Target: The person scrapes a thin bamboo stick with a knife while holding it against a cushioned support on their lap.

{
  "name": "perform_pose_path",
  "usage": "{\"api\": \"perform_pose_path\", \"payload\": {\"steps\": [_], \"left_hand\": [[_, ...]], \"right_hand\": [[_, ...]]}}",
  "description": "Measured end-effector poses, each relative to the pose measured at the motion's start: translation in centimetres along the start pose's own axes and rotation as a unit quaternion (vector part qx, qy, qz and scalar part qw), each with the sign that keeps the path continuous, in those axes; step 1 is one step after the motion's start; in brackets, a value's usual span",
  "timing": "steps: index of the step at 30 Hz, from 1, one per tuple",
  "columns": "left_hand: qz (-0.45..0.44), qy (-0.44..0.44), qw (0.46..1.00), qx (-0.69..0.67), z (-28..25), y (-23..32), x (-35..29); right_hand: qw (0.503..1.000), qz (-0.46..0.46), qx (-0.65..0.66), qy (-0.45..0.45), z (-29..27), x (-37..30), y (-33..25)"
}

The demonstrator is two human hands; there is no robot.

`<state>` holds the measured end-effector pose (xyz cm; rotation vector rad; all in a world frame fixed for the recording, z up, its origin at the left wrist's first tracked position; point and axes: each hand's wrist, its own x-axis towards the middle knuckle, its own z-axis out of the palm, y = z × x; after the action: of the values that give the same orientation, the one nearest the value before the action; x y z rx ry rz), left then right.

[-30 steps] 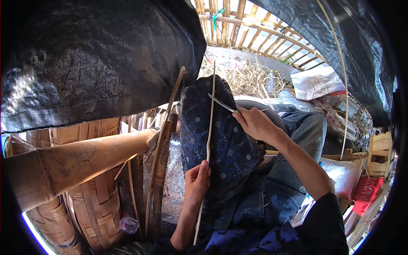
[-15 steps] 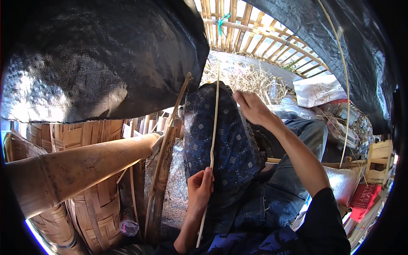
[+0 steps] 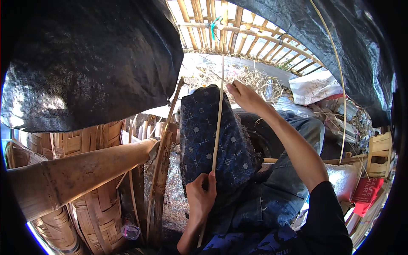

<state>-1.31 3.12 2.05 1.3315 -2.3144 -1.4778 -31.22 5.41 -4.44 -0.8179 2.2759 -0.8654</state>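
A long, pale bamboo strip (image 3: pixel 219 123) runs upright over a dark blue patterned cloth (image 3: pixel 197 140) draped across my lap. My left hand (image 3: pixel 201 196) pinches the strip between thumb and fingers near the cloth's lower part, and its lower end passes down behind my wrist. Beside the strip's upper part, at the cloth's far edge, my right hand (image 3: pixel 246 97) is closed. A thin, dark sliver juts from its fingertips toward the strip; what it is I cannot make out.
A thick bamboo pole (image 3: pixel 93 168) reaches in from the left, ending at an upright split bamboo post (image 3: pixel 159 182). Woven bamboo baskets (image 3: pixel 91 212) stand below it. Black tarpaulin (image 3: pixel 97 63) hangs above. Beyond lie loose shavings (image 3: pixel 246 80) and a slatted bamboo fence (image 3: pixel 231 32).
The view has shifted a little. My right hand has moved slightly toward the strip, and the thin sliver at its fingertips now shows. My left hand still pinches the strip.
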Motion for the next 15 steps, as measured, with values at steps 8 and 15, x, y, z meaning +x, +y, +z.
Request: {"api": "perform_pose_path", "payload": {"steps": [8,15], "left_hand": [[0.076,0.029,0.993,0.08,0.1,0.1,0.3],[-0.039,-0.016,0.998,-0.046,-0.4,-0.4,0.6]], "right_hand": [[0.986,0.117,0.089,-0.077,-2.6,1.1,3.1],[0.954,0.031,0.137,-0.266,0.5,-4.9,3.6]]}}
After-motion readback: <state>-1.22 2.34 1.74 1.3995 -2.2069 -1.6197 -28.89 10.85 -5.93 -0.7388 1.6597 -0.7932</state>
